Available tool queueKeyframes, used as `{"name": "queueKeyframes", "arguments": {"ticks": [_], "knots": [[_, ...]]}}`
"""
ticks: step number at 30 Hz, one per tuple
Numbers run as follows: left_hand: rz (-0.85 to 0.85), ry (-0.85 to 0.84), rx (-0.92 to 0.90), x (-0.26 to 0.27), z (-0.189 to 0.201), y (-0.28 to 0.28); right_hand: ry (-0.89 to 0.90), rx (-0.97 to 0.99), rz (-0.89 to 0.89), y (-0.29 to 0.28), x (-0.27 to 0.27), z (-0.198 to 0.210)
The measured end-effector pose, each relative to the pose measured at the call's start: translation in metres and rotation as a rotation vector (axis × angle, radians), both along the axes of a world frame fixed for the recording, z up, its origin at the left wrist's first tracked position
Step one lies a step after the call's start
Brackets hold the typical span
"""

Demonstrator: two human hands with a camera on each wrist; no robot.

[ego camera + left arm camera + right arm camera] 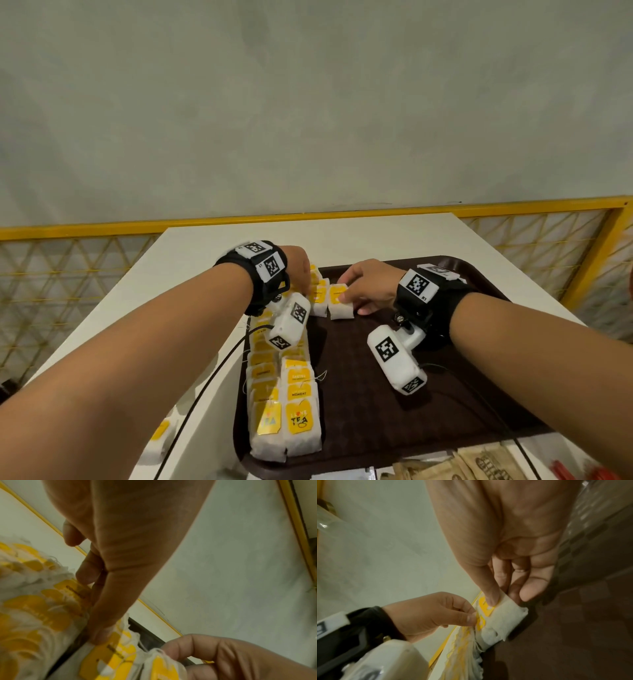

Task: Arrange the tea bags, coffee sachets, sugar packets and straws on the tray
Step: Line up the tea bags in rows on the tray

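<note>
Two long rows of white tea bags (pixel 284 404) with yellow tags lie along the left side of the dark brown tray (pixel 376 411). At the far end of the rows, my right hand (pixel 346 298) pinches one tea bag (pixel 339 310) between thumb and fingers and holds it on the tray next to the rows. The right wrist view shows this tea bag (pixel 506 616) under my right hand (pixel 503 599). My left hand (pixel 306 284) is just to its left, fingers curled, pinching a tea bag tag (pixel 479 620) in the stack. Its fingertips (pixel 101 635) touch the yellow tags.
The tray sits on a white table (pixel 205 260) against a grey wall and yellow mesh railing. Brown paper packets (pixel 479 462) and red items (pixel 568 474) lie at the near edge. A loose tea bag (pixel 157 435) lies on the table left of the tray. A black cable (pixel 205 377) crosses there.
</note>
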State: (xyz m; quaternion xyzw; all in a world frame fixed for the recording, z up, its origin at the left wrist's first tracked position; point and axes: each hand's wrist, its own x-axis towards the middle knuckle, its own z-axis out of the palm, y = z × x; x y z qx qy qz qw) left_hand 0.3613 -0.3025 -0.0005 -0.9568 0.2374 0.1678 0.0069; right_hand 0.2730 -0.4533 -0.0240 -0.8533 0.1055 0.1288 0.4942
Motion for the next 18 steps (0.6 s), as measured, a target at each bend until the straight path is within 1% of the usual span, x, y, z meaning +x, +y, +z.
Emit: {"name": "queueKeyframes", "arguments": {"ticks": [4,6,9,14,16,18], "knots": [[0.01,-0.011,-0.037,-0.004,0.007,0.001,0.025,0.006,0.062,0.01,0.002,0.002],[0.029,-0.015,-0.056,-0.005,0.01,0.004,0.024,0.049,0.058,0.018,0.003,0.0],[0.079,0.02,-0.105,-0.004,0.008,0.007,-0.049,0.082,0.002,0.029,0.006,-0.004],[0.112,0.026,-0.116,-0.002,0.004,0.011,-0.196,0.008,-0.086,0.032,0.008,-0.012],[0.093,0.0,-0.094,-0.003,0.003,0.011,-0.213,-0.007,-0.096,0.029,0.007,-0.012],[0.078,-0.038,-0.073,-0.004,0.001,0.011,-0.19,-0.006,-0.067,0.026,0.005,-0.009]]}}
